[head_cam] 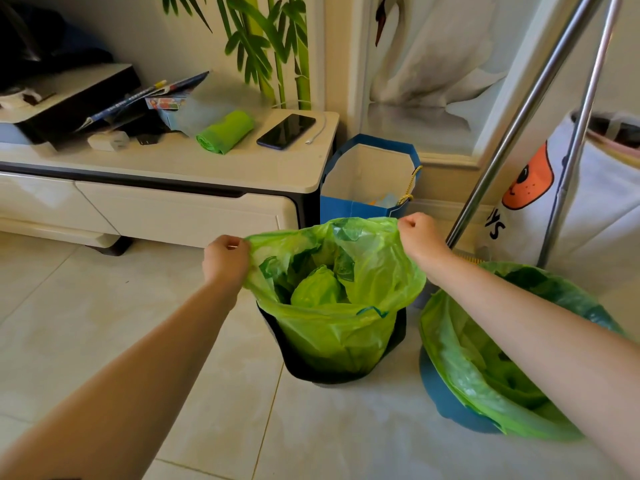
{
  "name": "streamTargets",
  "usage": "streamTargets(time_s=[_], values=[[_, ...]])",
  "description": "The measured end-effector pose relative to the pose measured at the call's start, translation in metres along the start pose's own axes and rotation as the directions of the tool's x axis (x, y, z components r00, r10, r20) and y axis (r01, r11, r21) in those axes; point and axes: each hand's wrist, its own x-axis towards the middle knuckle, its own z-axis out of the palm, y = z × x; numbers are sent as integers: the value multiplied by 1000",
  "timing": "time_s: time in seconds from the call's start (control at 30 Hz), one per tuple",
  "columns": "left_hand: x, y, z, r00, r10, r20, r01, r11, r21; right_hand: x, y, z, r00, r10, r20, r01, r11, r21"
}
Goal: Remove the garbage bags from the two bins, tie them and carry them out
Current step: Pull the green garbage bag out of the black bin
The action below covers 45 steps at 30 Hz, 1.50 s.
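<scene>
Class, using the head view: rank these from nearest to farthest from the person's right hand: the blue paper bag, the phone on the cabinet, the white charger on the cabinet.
From the right hand:
1. Blue paper bag, just behind the hand, on the floor.
2. Phone, on the cabinet's right end.
3. White charger, far left on the cabinet.

You are looking at a phone [286, 131] lying beside a green roll [225, 132] on the cabinet [194, 168], a blue paper bag [367, 181] standing alongside.

Tiled floor [121, 323] under 2 bag-lined bins [346, 368], blue paper bag [349, 211], cabinet [173, 206].
</scene>
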Motion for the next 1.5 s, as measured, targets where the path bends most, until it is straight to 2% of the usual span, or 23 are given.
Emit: streamTargets(time_s=[0.13,0.27,0.37,0.47,0.57,0.67,0.73,0.8,0.87,0.9,1.0,1.1,1.17,1.23,1.3,1.5], values=[[-21,10,-7,991,132,-26,-130,990,61,-18,-13,-16,1000,-25,-9,26,996,89],[-46,11,-21,974,224,-32,-220,970,102,-42,-16,-34,996,-91,-23,92,992,87],[-59,1,-37,972,236,-20,-232,965,120,-65,-10,-48,985,-167,35,165,985,48],[-67,-14,-53,979,202,-12,-198,968,154,-83,4,-60,979,-182,97,186,982,-31],[-68,-30,-64,994,108,2,-107,979,173,-92,21,-71,973,-196,121,219,950,-223],[-67,-44,-73,992,-110,59,101,985,138,-98,30,-79,968,-241,70,250,908,-337],[-74,-46,-77,945,-279,169,266,959,94,-100,32,-83,972,-233,41,232,902,-363],[-86,-41,-79,860,-406,308,404,912,75,-100,32,-82,979,-186,78,202,906,-371],[-97,-35,-80,782,-455,426,479,876,55,-101,30,-79,986,-85,146,134,918,-374],[-101,-32,-80,769,-444,459,481,876,41,-102,28,-78,984,-9,176,75,925,-372],[-105,-22,-72,833,-361,420,391,920,16,-102,18,-75,953,198,230,-123,944,-305],[-100,-7,-67,890,-275,363,320,945,-69,-100,4,-76,918,312,246,-311,949,-45],[-97,5,-64,907,-224,357,265,962,-70,-98,-8,-77,911,311,270,-353,928,121],[-97,14,-60,906,-165,389,182,983,-6,-92,-20,-78,934,268,237,-318,925,207],[-98,19,-55,903,-120,413,116,993,34,-85,-30,-78,963,203,177,-240,945,220],[-91,34,-45,942,-67,330,85,996,-41,-78,-53,-73,991,75,115,-101,965,242]])
